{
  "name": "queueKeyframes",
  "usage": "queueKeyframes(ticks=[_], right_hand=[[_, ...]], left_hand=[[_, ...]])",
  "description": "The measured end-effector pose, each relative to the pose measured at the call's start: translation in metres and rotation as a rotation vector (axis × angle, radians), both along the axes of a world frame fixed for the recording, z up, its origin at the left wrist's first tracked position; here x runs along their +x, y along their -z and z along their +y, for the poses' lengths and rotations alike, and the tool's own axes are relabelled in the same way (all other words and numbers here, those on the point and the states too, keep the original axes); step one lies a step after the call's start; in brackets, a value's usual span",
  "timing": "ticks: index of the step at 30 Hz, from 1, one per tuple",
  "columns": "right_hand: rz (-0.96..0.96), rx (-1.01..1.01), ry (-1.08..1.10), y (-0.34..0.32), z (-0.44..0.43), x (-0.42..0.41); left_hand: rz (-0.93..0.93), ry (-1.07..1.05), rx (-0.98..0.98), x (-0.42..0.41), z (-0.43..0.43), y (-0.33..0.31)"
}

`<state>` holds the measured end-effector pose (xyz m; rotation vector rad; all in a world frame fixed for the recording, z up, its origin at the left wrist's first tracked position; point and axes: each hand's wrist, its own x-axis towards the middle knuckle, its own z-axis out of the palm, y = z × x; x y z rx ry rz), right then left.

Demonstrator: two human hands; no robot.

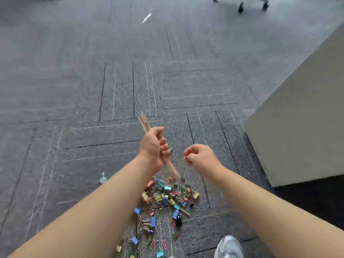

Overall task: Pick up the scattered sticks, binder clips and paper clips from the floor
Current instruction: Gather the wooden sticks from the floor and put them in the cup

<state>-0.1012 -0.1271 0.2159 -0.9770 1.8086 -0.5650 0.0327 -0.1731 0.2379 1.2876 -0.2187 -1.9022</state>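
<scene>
While the left hand grips a bundle of wooden sticks above the floor, its fingers are wrapped tight round the middle of the bundle. The stick ends poke out past the thumb side, away from the person, and slant down below the palm toward the pile. The right hand hangs just beside it, not touching. Its fingers are curled in with the thumb against the index, and nothing is plainly seen between them.

Below both hands, colored binder clips lie heaped on the gray carpet, mixed with paper clips. The mess trails toward the person, between the forearms. One loose stick lies flat at the right side of the heap, partly under clips. A small pale blue item sits apart to the left of the heap, too blurred to name.

A gray-white shoe stands on the carpet right of the trail. A beige block rests on the floor to the right, well apart from the clips. Chair casters show at the far side of the floor.
</scene>
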Motion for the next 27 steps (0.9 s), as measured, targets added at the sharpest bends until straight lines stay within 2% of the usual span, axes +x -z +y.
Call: queueKeyframes(ticks=[6, 10, 13, 19, 27], right_hand=[[0.044, -0.255, 0.003, -0.239, 0.061, -0.059], [0.091, -0.418, 0.088, -0.386, 0.165, -0.110], [0.195, -0.559, 0.243, -0.454, 0.274, -0.147], [0.430, -0.667, 0.629, -0.497, 0.443, -0.214], [0.624, -0.740, 0.983, -0.464, 0.550, -0.318]], left_hand=[[0.084, 0.118, -0.301, -0.068, 0.061, -0.243], [0.166, 0.216, -0.539, -0.119, 0.153, -0.382], [0.169, 0.308, -0.666, -0.158, 0.249, -0.452], [0.184, 0.454, -0.784, -0.223, 0.401, -0.506], [0.234, 0.637, -0.747, -0.354, 0.464, -0.495]])
